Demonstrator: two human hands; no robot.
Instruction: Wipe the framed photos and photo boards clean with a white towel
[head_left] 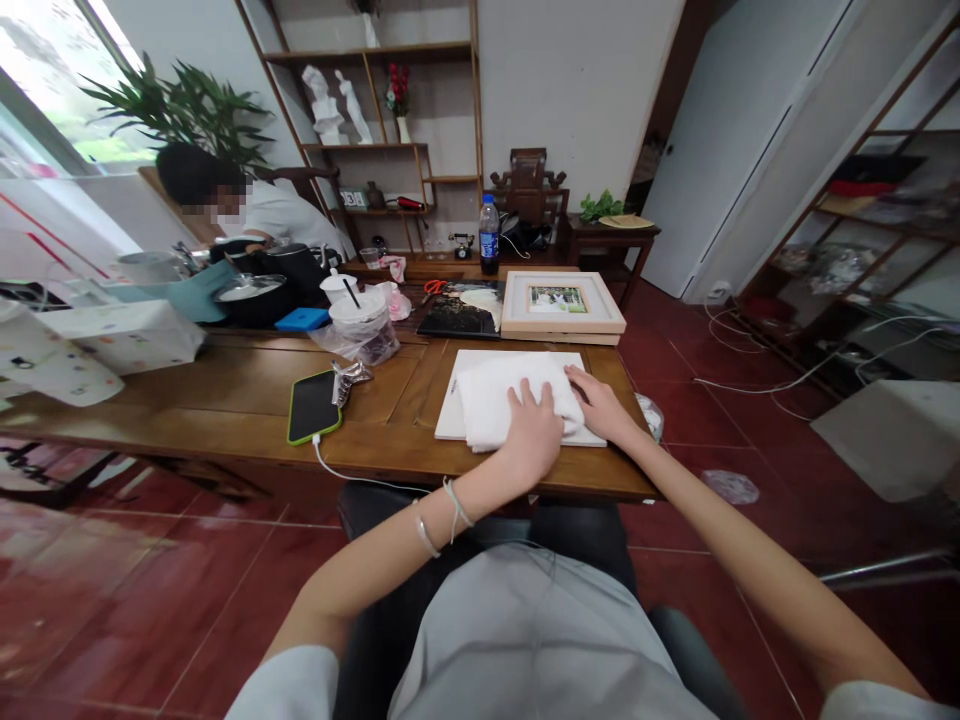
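Note:
A folded white cloth [489, 402] lies on a flat white board [449, 418] near the front edge of the wooden table. My left hand [535, 428] rests on top of the cloth, its fingers spread and pointing away from me. At the cloth's right edge, my right hand [598, 402] touches the side with its fingers stretched out; its underside is hidden. Just behind the board lies a light wooden picture frame [517, 304] with a small photo inside. Beside that frame is a dark glossy panel [457, 312] with a pale shape on it.
A phone [314, 407] in a green case is plugged into a white cable on the left. Drink cups [360, 308], a blue-capped bottle [489, 238], red scissors [434, 287] and dark pots [255, 297] stand farther back. Another person [289, 215] sits at the far left.

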